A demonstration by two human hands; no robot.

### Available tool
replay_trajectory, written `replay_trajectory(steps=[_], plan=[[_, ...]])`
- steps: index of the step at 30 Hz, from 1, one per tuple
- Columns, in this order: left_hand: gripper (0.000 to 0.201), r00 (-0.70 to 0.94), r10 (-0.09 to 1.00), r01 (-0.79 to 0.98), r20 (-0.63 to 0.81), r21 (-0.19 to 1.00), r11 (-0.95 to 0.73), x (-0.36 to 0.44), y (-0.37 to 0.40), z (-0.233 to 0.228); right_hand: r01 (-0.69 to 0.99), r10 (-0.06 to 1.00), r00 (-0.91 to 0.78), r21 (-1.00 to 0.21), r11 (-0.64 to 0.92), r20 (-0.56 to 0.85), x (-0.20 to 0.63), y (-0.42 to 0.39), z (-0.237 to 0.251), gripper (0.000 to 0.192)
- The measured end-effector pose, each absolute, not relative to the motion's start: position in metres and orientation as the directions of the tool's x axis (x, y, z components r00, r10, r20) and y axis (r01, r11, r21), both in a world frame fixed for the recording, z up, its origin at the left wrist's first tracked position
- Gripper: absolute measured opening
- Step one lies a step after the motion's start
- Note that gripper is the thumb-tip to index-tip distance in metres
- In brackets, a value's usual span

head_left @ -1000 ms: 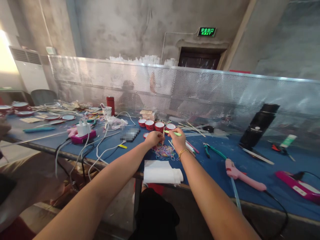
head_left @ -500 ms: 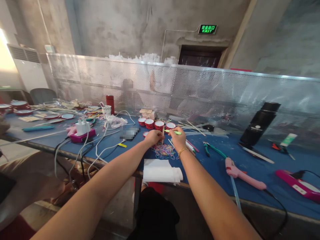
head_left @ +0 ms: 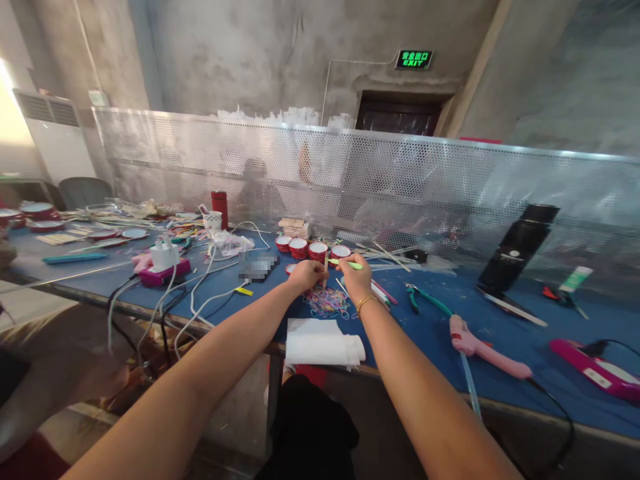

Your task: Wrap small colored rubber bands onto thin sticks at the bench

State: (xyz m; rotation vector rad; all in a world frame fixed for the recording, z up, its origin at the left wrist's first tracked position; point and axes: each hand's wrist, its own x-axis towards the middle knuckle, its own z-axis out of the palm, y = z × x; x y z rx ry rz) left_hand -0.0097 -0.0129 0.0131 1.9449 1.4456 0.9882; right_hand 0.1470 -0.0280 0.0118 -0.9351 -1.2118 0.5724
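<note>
My left hand (head_left: 307, 275) pinches a small flat wooden stick (head_left: 326, 269), held upright above the table. In my right hand (head_left: 357, 275) is a light-green marker pen (head_left: 350, 264), its tip pointing left at the stick; whether it touches I cannot tell. Below both hands lies a tangle of colourful rubber bands (head_left: 327, 303). Just behind them stand several red-sided rolls with white tops (head_left: 318, 249). Close to the table's front edge is a folded white cloth or paper (head_left: 323, 343). More pens (head_left: 384, 293) lie beside my right wrist.
On the right are green-handled pliers (head_left: 430, 300), a pink glue gun (head_left: 487, 348), a black cylinder (head_left: 520, 250) and a magenta power strip (head_left: 595, 367). Cables, a phone (head_left: 257, 265) and another power strip (head_left: 165, 272) sit left. A perforated metal screen (head_left: 425, 180) backs the table. Someone sits at far left.
</note>
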Motion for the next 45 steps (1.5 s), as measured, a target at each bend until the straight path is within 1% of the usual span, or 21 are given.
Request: replay_trajectory(steps=[3, 9, 13, 17, 21, 27, 30, 33, 37, 39, 42, 45], plan=[[0.016, 0.163, 0.957, 0.559, 0.240, 0.777, -0.290, -0.009, -0.014, 0.014, 0.107, 0.794, 0.261, -0.834, 0.541, 0.549, 0.146, -0.029, 0.012, 0.016], [0.017, 0.162, 0.955, 0.544, 0.249, 0.785, -0.297, -0.009, -0.013, 0.013, 0.131, 0.780, 0.319, -0.840, 0.526, 0.538, 0.148, -0.028, 0.012, 0.014], [0.019, 0.172, 0.954, 0.534, 0.247, 0.790, -0.301, -0.009, -0.012, 0.012, 0.122, 0.784, 0.283, -0.832, 0.541, 0.552, 0.146, -0.029, 0.012, 0.015], [0.023, 0.182, 0.947, 0.560, 0.264, 0.764, -0.320, -0.010, -0.011, 0.013, 0.140, 0.787, 0.277, -0.834, 0.534, 0.551, 0.146, -0.029, 0.014, 0.015], [0.020, 0.176, 0.950, 0.580, 0.258, 0.752, -0.312, -0.011, -0.010, 0.013, 0.152, 0.787, 0.305, -0.843, 0.516, 0.536, 0.147, -0.029, 0.014, 0.014], [0.019, 0.183, 0.943, 0.575, 0.277, 0.748, -0.331, -0.012, -0.006, 0.009, 0.139, 0.795, 0.241, -0.831, 0.539, 0.557, 0.146, -0.029, 0.014, 0.016], [0.018, 0.184, 0.942, 0.566, 0.282, 0.753, -0.336, -0.013, -0.004, 0.007, 0.159, 0.791, 0.277, -0.838, 0.523, 0.546, 0.146, -0.028, 0.014, 0.014], [0.019, 0.200, 0.939, 0.557, 0.281, 0.756, -0.345, -0.014, -0.002, 0.006, 0.143, 0.795, 0.305, -0.851, 0.506, 0.524, 0.147, -0.029, 0.015, 0.013], [0.019, 0.208, 0.927, 0.563, 0.312, 0.736, -0.375, -0.014, 0.001, 0.004, 0.137, 0.797, 0.250, -0.835, 0.533, 0.550, 0.146, -0.030, 0.014, 0.015], [0.019, 0.204, 0.929, 0.565, 0.310, 0.737, -0.370, -0.014, 0.001, 0.004, 0.152, 0.793, 0.242, -0.829, 0.538, 0.558, 0.146, -0.030, 0.014, 0.016], [0.019, 0.192, 0.940, 0.559, 0.282, 0.756, -0.341, -0.013, 0.000, 0.004, 0.172, 0.792, 0.280, -0.840, 0.515, 0.543, 0.146, -0.030, 0.014, 0.015], [0.021, 0.191, 0.944, 0.557, 0.268, 0.763, -0.329, -0.013, 0.000, 0.005, 0.153, 0.796, 0.296, -0.849, 0.506, 0.528, 0.147, -0.029, 0.013, 0.014]])
